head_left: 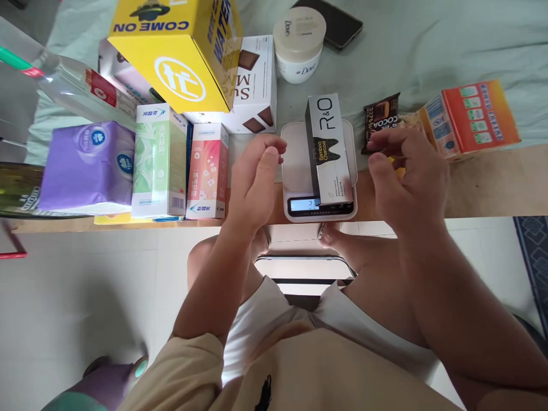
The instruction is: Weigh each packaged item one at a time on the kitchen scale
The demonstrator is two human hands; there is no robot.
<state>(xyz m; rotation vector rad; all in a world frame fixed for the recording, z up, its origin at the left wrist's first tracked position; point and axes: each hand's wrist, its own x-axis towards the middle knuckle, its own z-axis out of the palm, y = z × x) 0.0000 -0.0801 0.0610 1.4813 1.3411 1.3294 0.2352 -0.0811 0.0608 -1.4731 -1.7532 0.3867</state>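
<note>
Two hands flank a kitchen scale point(295, 165) on the worktop: left hand point(256, 177) open and empty, right hand point(409, 171) loosely curled, grip empty, leaving the toothpaste box point(327, 151) free-standing on the platform.

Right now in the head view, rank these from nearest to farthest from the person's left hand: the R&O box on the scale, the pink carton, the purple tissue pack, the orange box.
From the left hand:
1. R&O box, just right, on the scale.
2. Pink carton, just left; too close to the first to rank surely.
3. Purple tissue pack, far left.
4. Orange box, far right.
</note>
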